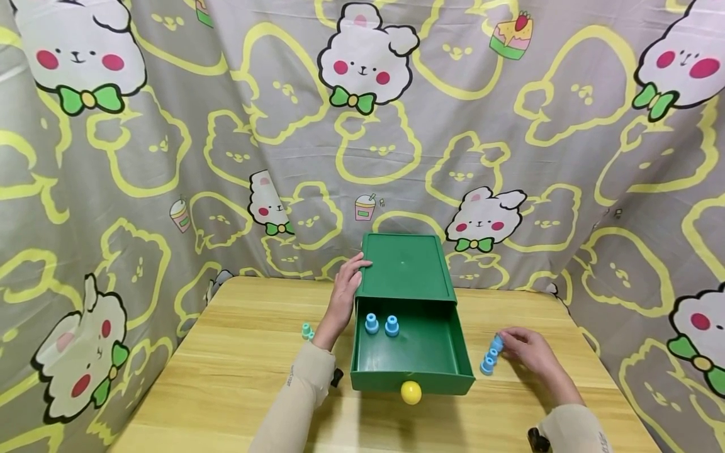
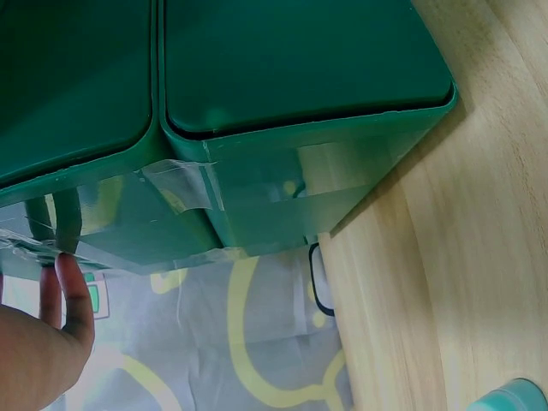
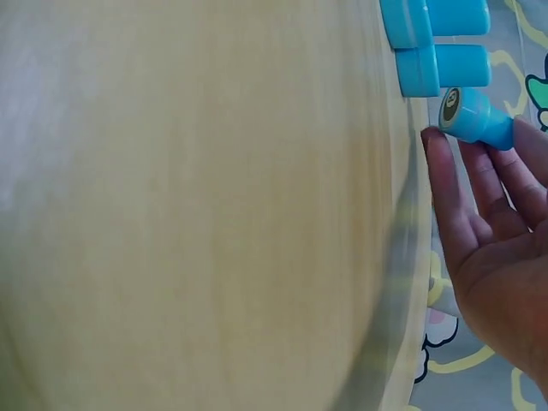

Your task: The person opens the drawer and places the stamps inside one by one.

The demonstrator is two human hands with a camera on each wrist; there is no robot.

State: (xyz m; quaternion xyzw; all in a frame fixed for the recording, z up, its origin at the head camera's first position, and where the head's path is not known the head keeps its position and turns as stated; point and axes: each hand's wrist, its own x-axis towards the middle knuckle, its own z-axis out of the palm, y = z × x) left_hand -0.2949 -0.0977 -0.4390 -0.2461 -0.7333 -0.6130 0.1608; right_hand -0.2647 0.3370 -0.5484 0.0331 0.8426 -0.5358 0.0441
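Head view: the left hand rests with straight fingers against the left side of the green drawer box, whose drawer stands pulled out over the tabletop, with two blue stamps upright inside and a yellow knob at its front. The right hand pinches the nearest of three blue stamps lined up just right of the drawer; a teal piece stands apart on the left. Risk, as judged: lifting the pinched stamp could knock its two neighbours over, since they touch or nearly touch. Left wrist view: the fingers lie flat on the box's taped wall (the tape looks loose at the edges); a flat press gives little hold, so the box could slide if the drawer is bumped. Right wrist view: the fingertips hold one stamp tilted, near the tabletop's edge; a light pinch on a smooth barrel could let it slip and roll off.
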